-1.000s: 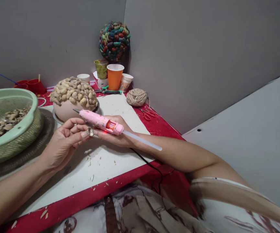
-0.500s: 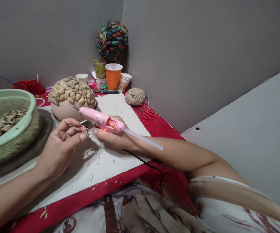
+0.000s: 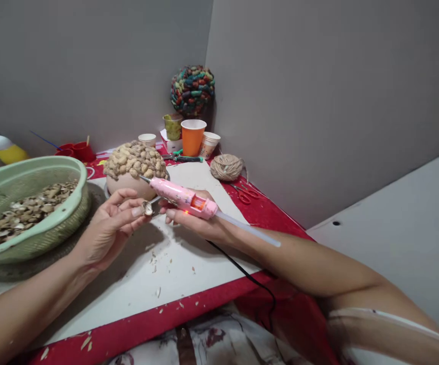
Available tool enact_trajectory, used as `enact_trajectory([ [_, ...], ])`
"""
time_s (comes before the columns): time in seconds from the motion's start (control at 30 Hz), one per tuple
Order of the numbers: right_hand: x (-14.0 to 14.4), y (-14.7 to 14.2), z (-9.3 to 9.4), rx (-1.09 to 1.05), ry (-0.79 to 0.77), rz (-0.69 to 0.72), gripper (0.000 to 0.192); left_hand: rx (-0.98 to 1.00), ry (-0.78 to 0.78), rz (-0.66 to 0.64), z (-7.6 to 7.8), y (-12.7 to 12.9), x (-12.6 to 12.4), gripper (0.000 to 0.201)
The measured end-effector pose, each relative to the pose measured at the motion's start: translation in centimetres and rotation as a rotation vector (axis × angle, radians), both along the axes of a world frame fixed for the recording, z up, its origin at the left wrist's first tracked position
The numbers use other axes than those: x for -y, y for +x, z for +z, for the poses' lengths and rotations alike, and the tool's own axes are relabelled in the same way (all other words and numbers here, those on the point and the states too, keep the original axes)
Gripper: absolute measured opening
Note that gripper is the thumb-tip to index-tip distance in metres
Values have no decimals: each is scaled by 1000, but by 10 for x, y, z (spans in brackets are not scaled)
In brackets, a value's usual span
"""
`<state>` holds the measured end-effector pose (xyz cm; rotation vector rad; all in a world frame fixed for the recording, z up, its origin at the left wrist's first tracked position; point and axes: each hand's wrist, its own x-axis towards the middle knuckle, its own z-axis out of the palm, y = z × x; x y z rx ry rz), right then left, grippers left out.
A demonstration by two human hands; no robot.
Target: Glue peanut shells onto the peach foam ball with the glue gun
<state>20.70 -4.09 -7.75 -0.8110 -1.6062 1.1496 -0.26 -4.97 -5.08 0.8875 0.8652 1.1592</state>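
Observation:
My left hand [image 3: 114,225] pinches a peanut shell half [image 3: 148,208] between thumb and fingers, its pale hollow inside facing up. Just to the right, my right hand [image 3: 196,220] is wrapped round a pink hot glue gun [image 3: 177,195]. A red light glows on the gun, and a clear glue stick [image 3: 247,228] sticks out of its back end. The metal nozzle points left, in front of a round pinkish form [image 3: 126,186] whose upper part is covered with peanut shells [image 3: 135,159]. Part of that form is hidden behind my left hand and the gun.
A green basket [image 3: 78,190] of shells stands at left. Behind are an orange cup [image 3: 194,138], paper cups [image 3: 209,144], pliers [image 3: 187,158] and a multicoloured ball [image 3: 192,88]. Twine [image 3: 227,167] and red scissors [image 3: 245,194] lie at right. A black cord [image 3: 242,271] crosses the front edge.
The whole view has shifted, so things appear lower and farther right. The shell in my left hand has turned to show its hollow side. My right hand still holds the glue gun.

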Motion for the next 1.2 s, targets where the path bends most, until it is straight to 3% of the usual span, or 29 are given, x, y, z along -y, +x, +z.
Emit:
enact_trajectory([
  [0.3,1,11,9,167,270,-47,24,-6,85,78,9,-3,-3,42],
  [0.53,-3,11,6,259,679,-46,33,-31,187,134,11,-7,-7,41],
  [0.73,-5,8,3,273,896,-49,31,-65,307,156,7,-10,-10,38],
  [1.2,-6,8,-3,319,960,-99,32,-183,424,221,-2,-12,-12,37],
])
